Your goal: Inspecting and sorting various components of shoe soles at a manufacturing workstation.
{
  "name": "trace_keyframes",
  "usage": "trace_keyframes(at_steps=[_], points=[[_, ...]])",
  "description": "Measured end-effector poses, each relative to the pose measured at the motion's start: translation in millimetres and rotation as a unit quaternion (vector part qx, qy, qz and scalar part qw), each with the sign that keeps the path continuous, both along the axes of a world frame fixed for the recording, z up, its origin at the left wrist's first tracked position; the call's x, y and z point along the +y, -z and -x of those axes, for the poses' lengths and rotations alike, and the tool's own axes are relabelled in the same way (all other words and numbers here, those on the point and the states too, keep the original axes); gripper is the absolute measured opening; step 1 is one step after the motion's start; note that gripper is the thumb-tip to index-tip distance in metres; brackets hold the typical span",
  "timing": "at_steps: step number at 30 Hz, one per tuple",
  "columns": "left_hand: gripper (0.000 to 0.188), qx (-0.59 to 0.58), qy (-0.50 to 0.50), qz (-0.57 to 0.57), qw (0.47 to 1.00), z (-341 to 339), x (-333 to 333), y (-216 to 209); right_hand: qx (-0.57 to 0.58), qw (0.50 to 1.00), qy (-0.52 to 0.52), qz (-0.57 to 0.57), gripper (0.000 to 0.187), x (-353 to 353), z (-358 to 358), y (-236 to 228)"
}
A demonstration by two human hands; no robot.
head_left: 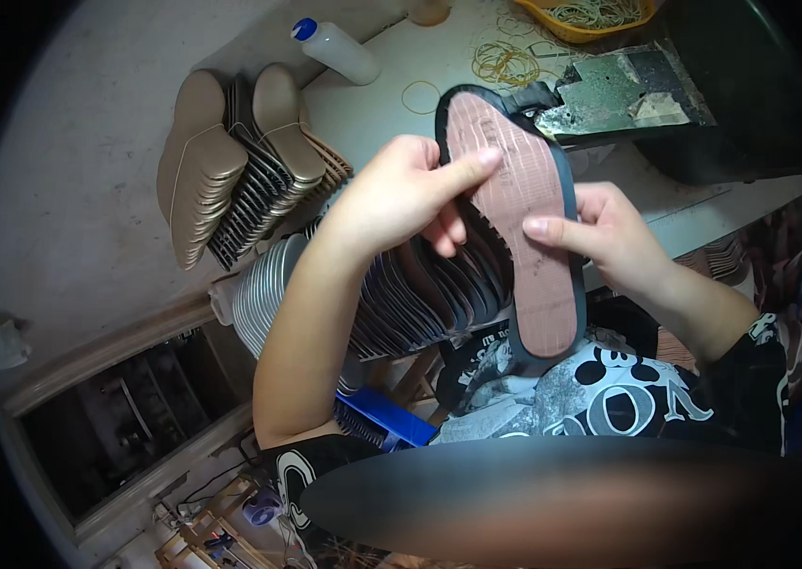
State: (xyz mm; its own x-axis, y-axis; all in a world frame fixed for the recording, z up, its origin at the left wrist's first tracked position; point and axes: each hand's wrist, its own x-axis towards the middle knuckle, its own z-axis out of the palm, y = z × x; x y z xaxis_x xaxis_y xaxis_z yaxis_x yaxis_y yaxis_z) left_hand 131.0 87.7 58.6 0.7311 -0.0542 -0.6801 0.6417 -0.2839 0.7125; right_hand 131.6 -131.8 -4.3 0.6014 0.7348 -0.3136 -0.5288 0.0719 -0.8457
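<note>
Workpiece: one sole, pink-faced, held in both hands with its toe end upward and angled away from the wearer.

Left hand: thumb laid on the pink face near the toe end, hand closed around the left edge. Two fingertips show, loosely curled beyond that edge; the index finger is hidden behind the sole.

Right hand: thumb pressed on the face at the narrow waist, remaining fingers folded behind the right edge. Thumb and fingers are parted only by the sole between them.

Progress: the sole appears to be mid-handling, since neither hand has released it. A dark, notched margin runs along the left edge, beside the left thumb; the margin at the right fingers looks smooth (whether either is finished cannot be told). Setting it down remains to be done.

Beyond the left fingers, to the left, stand banded sole bundles; below those fingers, a row of upright soles. Whether these are completed or waiting is not shown. Ahead of the right fingers lies a worn green metal plate, close to the toe.
</note>
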Motion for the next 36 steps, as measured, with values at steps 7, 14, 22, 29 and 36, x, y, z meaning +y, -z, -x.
trace_keyframes(at_steps=[7,14,22,29,36], points=[[0.047,-0.099,0.008,-0.109,0.989,-7.2,1.1,3.1,-0.059,0.998,0.014,0.033,0.029,8.5,-23.6,9.6],[0.048,-0.138,-0.076,-0.143,0.977,-3.5,11.3,17.4,0.120,0.976,-0.178,0.021,0.030,-26.8,8.5,-0.7],[0.045,-0.118,-0.087,-0.117,0.982,-33.5,29.5,25.5,0.125,0.991,0.002,-0.054,0.026,-5.9,29.1,-3.0],[0.062,-0.230,-0.022,-0.338,0.913,-73.8,67.9,38.1,0.116,0.981,0.102,-0.113,0.030,27.0,12.1,-6.1],[0.045,-0.423,0.430,-0.227,0.765,-101.6,37.0,7.7,0.094,0.984,0.123,-0.085,0.033,37.4,3.6,-6.0]])
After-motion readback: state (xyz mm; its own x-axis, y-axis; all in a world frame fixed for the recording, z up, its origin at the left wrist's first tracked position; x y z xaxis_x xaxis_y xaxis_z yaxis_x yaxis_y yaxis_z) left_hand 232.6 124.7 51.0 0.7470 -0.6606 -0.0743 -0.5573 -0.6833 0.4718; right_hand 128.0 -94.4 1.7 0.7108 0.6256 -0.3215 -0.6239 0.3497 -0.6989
